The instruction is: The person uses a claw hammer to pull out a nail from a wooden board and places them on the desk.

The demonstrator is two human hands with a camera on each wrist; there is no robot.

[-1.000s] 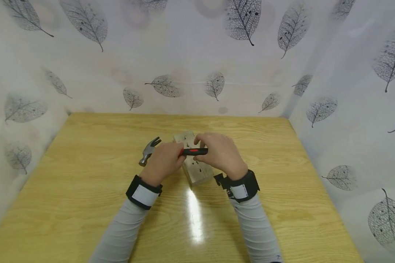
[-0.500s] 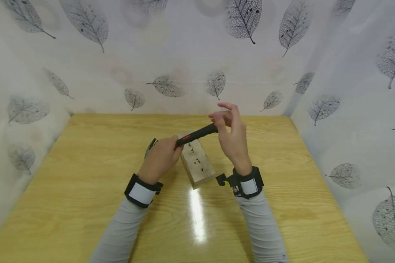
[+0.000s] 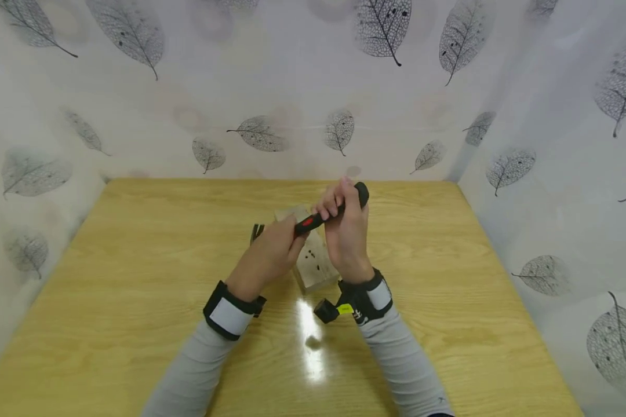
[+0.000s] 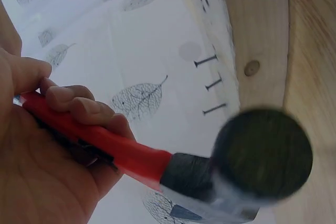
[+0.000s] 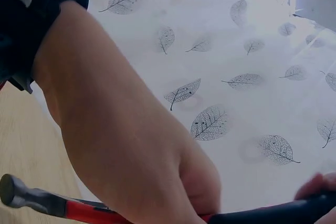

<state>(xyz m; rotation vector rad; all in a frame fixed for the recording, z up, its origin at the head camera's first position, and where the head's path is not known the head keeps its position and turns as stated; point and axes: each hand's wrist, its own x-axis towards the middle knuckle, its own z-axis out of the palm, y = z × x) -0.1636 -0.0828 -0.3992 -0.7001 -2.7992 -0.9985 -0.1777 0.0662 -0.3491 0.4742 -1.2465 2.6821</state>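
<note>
A claw hammer [image 3: 309, 223] with a black and red handle is held across the front of my body. My left hand [image 3: 268, 252] grips it near the head, on the red neck [image 4: 137, 158] in the left wrist view. Only the claw [image 3: 257, 233] shows past that hand in the head view. Around the black end of the handle curl the fingers of my right hand [image 3: 347, 243]. Beneath both hands lies a pale wooden block [image 3: 315, 272], partly covered by them. Several nails [image 4: 214, 85] stick out of it in the left wrist view.
The wood-grain table [image 3: 135, 278] carries the block. A white curtain [image 3: 302, 87] with a leaf print stands behind the table and along both sides. Black straps [image 3: 367, 298] with small cameras sit on both wrists.
The right hand rose away from the handle's end with fingers spread, then came back left and took hold of it. The handle now slants up to the right; the left hand keeps its grip.
</note>
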